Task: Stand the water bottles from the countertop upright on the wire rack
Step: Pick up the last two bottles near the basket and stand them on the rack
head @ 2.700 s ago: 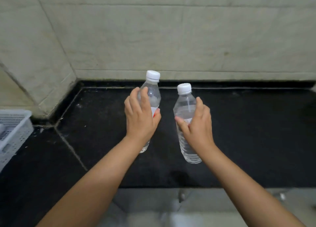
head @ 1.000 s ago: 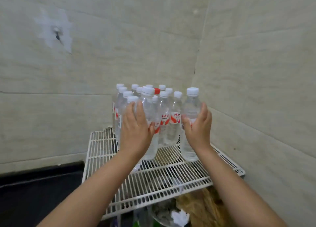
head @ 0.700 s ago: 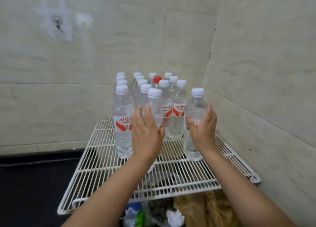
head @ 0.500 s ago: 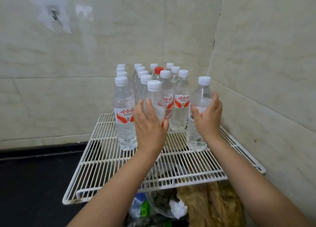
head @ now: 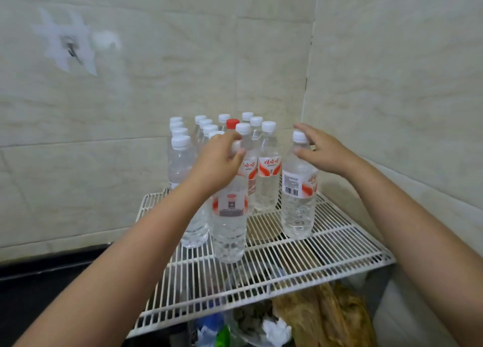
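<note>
Two clear water bottles with white caps and red-and-white labels stand upright at the front of the white wire rack. My left hand curls over the neck and cap of the front bottle. My right hand hovers with its fingers spread beside the cap of the right bottle, the thumb near its neck. Behind them several more bottles stand in a tight cluster, one with a red cap.
Tiled walls close the rack in at the back and on the right. The black countertop lies to the left and lower. Under the rack sit a brown bag and crumpled rubbish.
I carried both bottles from the black countertop to the rack and set them down on it. Both hands have slid up from the bottles' bodies to their caps, and the right hand has opened.
</note>
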The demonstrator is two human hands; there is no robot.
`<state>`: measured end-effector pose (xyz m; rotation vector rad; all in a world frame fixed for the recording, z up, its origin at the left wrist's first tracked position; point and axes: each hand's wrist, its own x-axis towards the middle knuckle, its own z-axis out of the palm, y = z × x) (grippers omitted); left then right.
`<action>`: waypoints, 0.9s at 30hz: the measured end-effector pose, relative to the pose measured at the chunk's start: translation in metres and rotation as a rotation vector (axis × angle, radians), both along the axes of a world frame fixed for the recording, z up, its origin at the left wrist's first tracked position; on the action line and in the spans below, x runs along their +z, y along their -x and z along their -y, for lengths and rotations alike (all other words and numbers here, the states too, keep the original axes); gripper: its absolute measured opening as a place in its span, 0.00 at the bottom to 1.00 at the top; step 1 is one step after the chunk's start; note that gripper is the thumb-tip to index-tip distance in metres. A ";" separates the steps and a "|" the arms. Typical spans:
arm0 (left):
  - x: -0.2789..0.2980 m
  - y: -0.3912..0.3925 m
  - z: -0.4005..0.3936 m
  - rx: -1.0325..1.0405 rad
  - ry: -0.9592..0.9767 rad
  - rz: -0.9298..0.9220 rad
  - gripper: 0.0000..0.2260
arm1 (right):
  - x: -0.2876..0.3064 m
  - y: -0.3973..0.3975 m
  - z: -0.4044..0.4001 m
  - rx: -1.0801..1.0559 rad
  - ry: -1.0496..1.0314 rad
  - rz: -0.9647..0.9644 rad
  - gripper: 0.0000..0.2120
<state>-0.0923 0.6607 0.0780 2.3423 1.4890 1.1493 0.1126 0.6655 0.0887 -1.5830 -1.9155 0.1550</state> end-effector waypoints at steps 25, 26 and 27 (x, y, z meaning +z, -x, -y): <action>0.027 -0.049 0.003 0.071 0.148 -0.190 0.21 | 0.014 -0.031 0.004 -0.107 -0.051 0.109 0.17; 0.028 -0.050 0.003 0.079 0.143 -0.162 0.21 | 0.014 -0.030 0.003 -0.105 -0.058 0.083 0.16; 0.028 -0.053 0.003 0.098 0.135 -0.137 0.21 | 0.014 -0.030 0.001 -0.100 -0.065 0.054 0.16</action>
